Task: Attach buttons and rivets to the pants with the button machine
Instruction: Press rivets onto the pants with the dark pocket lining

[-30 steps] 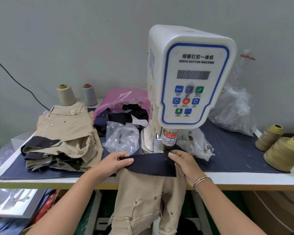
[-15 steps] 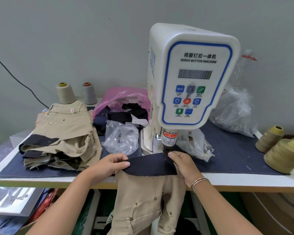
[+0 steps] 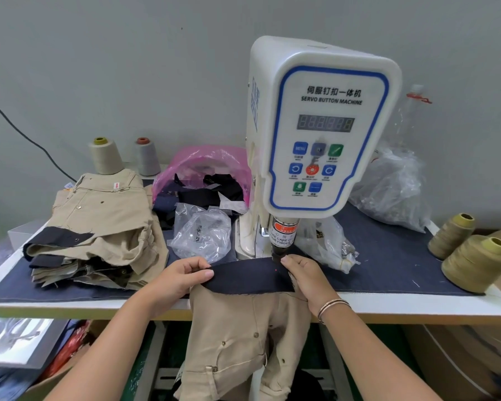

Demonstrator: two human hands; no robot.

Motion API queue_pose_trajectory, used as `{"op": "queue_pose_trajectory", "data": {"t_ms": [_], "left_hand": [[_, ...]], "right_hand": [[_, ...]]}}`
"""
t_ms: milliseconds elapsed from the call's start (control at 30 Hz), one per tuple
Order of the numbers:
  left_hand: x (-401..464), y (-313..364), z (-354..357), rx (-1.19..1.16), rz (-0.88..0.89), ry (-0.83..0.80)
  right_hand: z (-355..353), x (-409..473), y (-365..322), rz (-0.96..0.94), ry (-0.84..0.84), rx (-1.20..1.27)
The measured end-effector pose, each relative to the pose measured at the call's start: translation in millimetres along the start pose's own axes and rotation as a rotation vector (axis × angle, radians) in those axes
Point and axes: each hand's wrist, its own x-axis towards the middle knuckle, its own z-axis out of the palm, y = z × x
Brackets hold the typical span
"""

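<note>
The left hand (image 3: 182, 274) is laid at the seven o'clock side of the machine head, its fingers curled over the near-left end of the dark waistband (image 3: 249, 276), which is pinched between fingers and thumb. The right hand (image 3: 305, 273) is set at the five o'clock side, its fingers bent down onto the waistband's right end, the fingertips lying just beside the black punch (image 3: 277, 254) of the button machine (image 3: 324, 131); a thin bracelet (image 3: 331, 306) is worn on that wrist. The waistband is stretched flat between the two hands directly under the punch, and a small red light dot is seen on the cloth near the right fingertips. The beige pants (image 3: 243, 342) are hung from the waistband over the front edge of the counter (image 3: 417, 306), with several metal buttons already visible on the hanging fabric. At nine o'clock from the machine a stack of finished pants (image 3: 99, 227) is piled on the dark blue mat (image 3: 388, 256). Between the stack and the machine a clear bag of small parts (image 3: 203, 235) is placed, and behind it a pink bag (image 3: 203, 166) holding dark scraps. Two thread cones (image 3: 103, 156) are stood at ten o'clock near the wall, and two yellow-green cones (image 3: 472, 263) are laid at three o'clock, near the counter's right end. A crumpled clear bag (image 3: 394, 189) is seen at two o'clock.
</note>
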Motion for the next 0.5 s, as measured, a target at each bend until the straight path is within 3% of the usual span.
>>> {"op": "queue_pose_trajectory", "data": {"t_ms": [400, 500], "left_hand": [[-2, 2, 2, 0.031, 0.019, -0.02], [-4, 5, 5, 0.243, 0.05, -0.056]], "right_hand": [[0, -9, -2, -0.015, -0.011, 0.045], [-4, -24, -4, -0.005, 0.007, 0.067]]}}
